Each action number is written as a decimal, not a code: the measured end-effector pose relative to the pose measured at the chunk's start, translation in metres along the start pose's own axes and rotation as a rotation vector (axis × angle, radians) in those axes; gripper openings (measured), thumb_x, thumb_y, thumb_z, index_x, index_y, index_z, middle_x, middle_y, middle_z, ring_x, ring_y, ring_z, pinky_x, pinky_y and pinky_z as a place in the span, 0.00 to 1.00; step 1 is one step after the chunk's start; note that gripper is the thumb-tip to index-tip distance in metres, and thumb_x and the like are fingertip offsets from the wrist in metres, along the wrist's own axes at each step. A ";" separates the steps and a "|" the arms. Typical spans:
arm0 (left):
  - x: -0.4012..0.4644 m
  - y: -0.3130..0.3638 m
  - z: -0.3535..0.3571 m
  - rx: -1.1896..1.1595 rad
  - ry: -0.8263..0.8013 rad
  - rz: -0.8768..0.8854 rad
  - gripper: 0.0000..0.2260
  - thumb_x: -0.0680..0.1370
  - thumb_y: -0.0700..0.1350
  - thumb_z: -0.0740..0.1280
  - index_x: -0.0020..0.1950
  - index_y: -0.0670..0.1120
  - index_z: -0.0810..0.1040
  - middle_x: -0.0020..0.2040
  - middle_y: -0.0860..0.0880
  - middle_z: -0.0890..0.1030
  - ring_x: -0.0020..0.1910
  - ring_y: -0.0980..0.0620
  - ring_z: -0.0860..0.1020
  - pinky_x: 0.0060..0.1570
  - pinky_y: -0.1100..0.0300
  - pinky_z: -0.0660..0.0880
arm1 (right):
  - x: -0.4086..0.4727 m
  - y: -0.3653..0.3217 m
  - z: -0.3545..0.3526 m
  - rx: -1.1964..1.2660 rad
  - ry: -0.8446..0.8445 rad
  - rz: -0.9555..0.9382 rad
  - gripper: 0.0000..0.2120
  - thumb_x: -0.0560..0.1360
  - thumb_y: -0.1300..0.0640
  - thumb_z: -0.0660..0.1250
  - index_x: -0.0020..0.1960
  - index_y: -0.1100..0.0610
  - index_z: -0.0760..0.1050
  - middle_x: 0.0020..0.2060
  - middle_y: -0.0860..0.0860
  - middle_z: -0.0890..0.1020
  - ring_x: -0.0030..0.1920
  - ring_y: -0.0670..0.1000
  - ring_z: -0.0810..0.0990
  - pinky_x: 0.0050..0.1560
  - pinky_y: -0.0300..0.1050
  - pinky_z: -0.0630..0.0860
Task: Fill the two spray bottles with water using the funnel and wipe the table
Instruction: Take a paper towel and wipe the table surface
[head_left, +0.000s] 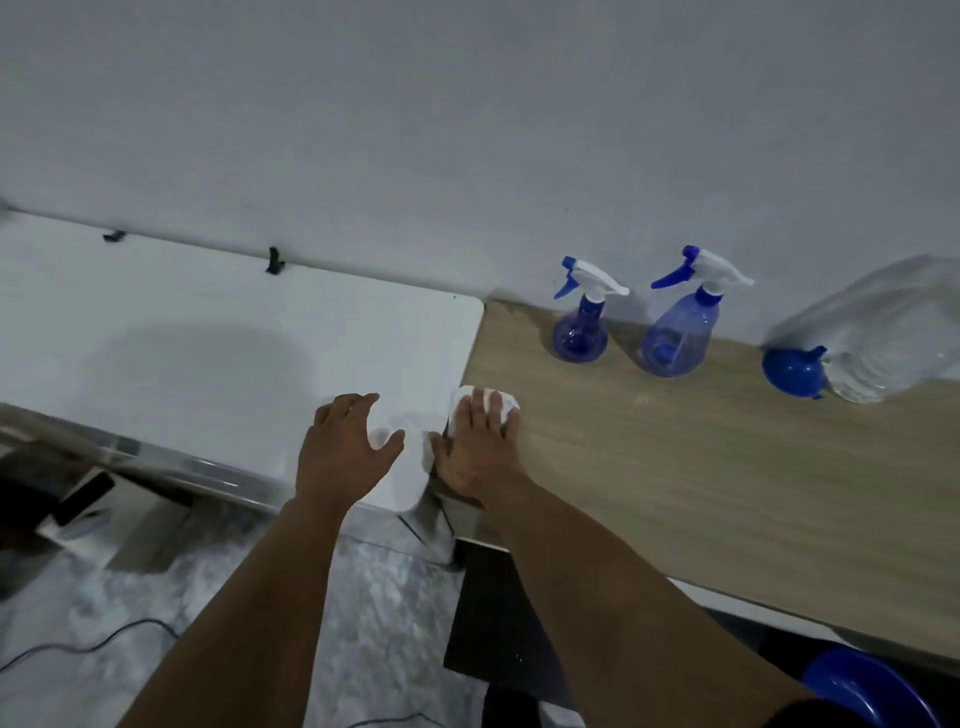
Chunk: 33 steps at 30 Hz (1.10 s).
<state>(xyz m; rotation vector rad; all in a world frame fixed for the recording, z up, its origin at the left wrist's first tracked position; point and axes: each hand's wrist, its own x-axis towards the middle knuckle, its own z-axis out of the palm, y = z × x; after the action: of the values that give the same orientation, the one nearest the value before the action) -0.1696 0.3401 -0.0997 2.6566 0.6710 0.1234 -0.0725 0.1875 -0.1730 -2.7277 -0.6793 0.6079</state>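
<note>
Right hand (478, 447) lies flat, fingers spread, pressing a crumpled white cloth (485, 402) onto the left edge of the light wood-grain table (701, 467) — cloth sticks out past the fingertips. Left hand (348, 447) is empty, fingers loosely spread over the corner of the adjoining white tabletop (208, 338); contact not clear. Against the grey wall (467, 130) at the back of the wood table stand two translucent blue plastic spray bottles with white-and-blue trigger heads: the smaller, darker spray bottle (582, 322) on the left, the larger, paler spray bottle (680, 327) just beside it, both upright, heads on. Further right, a blue plastic funnel (792, 370) lies on its side, touching a large clear plastic water bottle (883, 332) — blurred. Blue basin (872, 686) at the bottom right, below the table edge.
</note>
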 end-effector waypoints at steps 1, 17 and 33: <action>-0.002 -0.002 -0.001 0.004 0.004 0.004 0.29 0.75 0.58 0.71 0.71 0.46 0.74 0.68 0.45 0.77 0.68 0.41 0.72 0.63 0.45 0.74 | 0.002 -0.008 0.003 -0.009 -0.006 -0.040 0.40 0.85 0.37 0.45 0.84 0.64 0.41 0.84 0.60 0.41 0.84 0.62 0.37 0.80 0.67 0.35; -0.031 0.094 0.044 -0.095 -0.134 0.129 0.27 0.75 0.54 0.72 0.71 0.46 0.74 0.70 0.44 0.75 0.69 0.40 0.70 0.65 0.43 0.72 | -0.140 0.066 0.040 -0.218 -0.002 -0.224 0.50 0.80 0.26 0.48 0.84 0.61 0.35 0.83 0.57 0.35 0.83 0.58 0.31 0.81 0.63 0.34; -0.040 0.254 0.108 0.044 -0.273 0.385 0.29 0.73 0.65 0.65 0.71 0.52 0.73 0.69 0.49 0.75 0.65 0.43 0.75 0.66 0.45 0.73 | -0.240 0.254 0.011 -0.131 0.093 0.125 0.50 0.79 0.26 0.50 0.85 0.62 0.43 0.85 0.57 0.42 0.84 0.60 0.39 0.81 0.63 0.38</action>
<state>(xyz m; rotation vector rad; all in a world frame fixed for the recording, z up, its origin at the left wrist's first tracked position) -0.0743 0.0774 -0.0977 2.7421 0.0729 -0.1475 -0.1729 -0.1469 -0.1913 -2.9162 -0.5474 0.4748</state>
